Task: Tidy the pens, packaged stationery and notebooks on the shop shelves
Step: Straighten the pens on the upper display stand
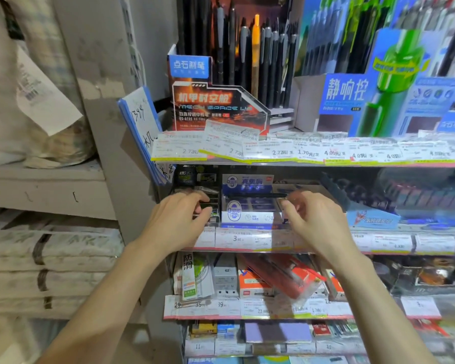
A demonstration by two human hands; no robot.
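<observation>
A blue-and-white display box of packaged stationery [250, 206] stands on the second shelf, under the price-tag strip [300, 151]. My left hand [179, 219] is at the box's left side, its fingers curled against a dark stack of small packs [208, 195]. At the box's right side my right hand [313, 219] has its fingertips pinched on a thin black pen [255, 196] that lies across the top of the box. Black pens [247, 48] stand in a red-and-orange display holder [210, 106] on the top shelf.
A blue-and-green pen display [378, 95] fills the top right. Red packaged items [281, 274] lie tilted on the third shelf, with white boxes [225, 279] beside them. A blue folder with handwritten paper [142, 127] hangs off the shelf's left end. Bundled paper stacks [50, 258] fill the left shelving.
</observation>
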